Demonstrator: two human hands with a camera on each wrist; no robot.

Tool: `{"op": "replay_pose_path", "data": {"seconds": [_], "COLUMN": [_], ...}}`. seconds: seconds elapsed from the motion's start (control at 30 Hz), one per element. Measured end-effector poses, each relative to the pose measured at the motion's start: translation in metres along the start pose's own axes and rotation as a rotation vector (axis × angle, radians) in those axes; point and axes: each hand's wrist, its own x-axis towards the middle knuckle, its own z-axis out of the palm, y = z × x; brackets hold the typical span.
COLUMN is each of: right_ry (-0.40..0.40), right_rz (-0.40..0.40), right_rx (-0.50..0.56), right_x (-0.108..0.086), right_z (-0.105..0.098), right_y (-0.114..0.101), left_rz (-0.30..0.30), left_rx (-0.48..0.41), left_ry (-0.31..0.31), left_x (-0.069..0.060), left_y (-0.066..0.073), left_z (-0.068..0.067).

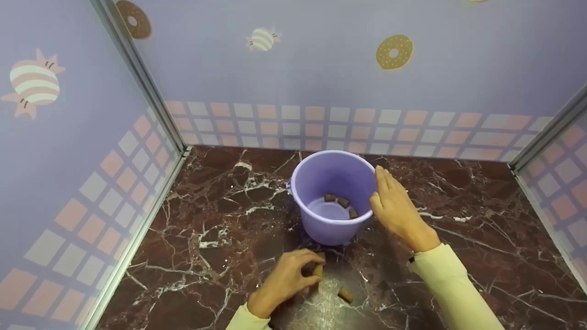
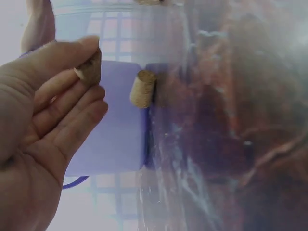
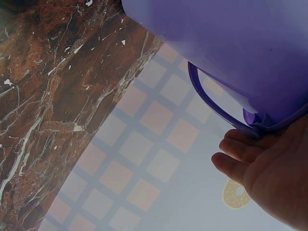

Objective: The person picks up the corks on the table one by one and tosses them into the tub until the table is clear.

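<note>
A purple bucket [image 1: 330, 231] stands upright on the dark marbled surface, with three brown corks [image 1: 343, 202] visible inside at its bottom. My left hand [image 1: 286, 277] is in front of the bucket, pinching a cork [image 2: 90, 70] between thumb and fingers. Just past those fingers, another cork [image 2: 143, 90] stands on the surface close to the bucket. One more cork [image 1: 345, 294] lies to the right of my left hand. With fingers mostly straight, my right hand [image 1: 399, 208] rests against the bucket's right rim, beside the handle's attachment [image 3: 255, 125].
Lilac panels with printed sweets and pastel squares enclose the back wall [image 1: 321, 78], left and right sides. Metal strips [image 1: 142, 78] run along the corners. The bucket's handle [image 3: 207, 98] hangs along its far side.
</note>
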Motion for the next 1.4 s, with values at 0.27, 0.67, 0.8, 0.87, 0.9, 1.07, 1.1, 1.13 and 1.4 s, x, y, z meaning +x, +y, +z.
{"op": "replay_pose_path", "data": {"seconds": [0.27,0.67,0.8,0.87,0.9,1.07,1.1,1.13,1.4], "right_ry": [0.007,0.014,0.007,0.006,0.005,-0.002,0.0,0.002,0.02], "right_rz": [-0.007,-0.015,-0.009,-0.004,-0.002,0.004,0.002,0.0,-0.012], "right_rx": [-0.006,-0.008,-0.006,-0.004,-0.002,0.002,0.003,0.001,-0.003], "right_x": [0.0,0.001,0.001,0.001,0.001,0.001,0.001,0.001,0.0], "right_z": [0.001,0.0,-0.001,-0.001,-0.001,-0.001,-0.001,-0.001,0.0], "right_y": [0.0,-0.001,-0.001,-0.001,-0.001,-0.001,-0.001,-0.001,-0.001], "left_rz": [0.005,-0.026,-0.04,-0.043,-0.043,-0.027,-0.023,-0.022,-0.049], "left_rx": [0.015,0.029,0.038,0.04,0.042,0.045,0.043,0.041,0.015], "left_ry": [0.206,0.32,0.342,0.353,0.358,0.382,0.386,0.389,0.422], "left_x": [0.005,0.009,0.009,0.01,0.01,0.011,0.011,0.011,0.012], "left_y": [-0.001,0.0,0.002,0.002,0.003,0.003,0.003,0.003,0.008], "left_z": [-0.012,-0.025,-0.028,-0.03,-0.03,-0.033,-0.034,-0.034,-0.038]}}
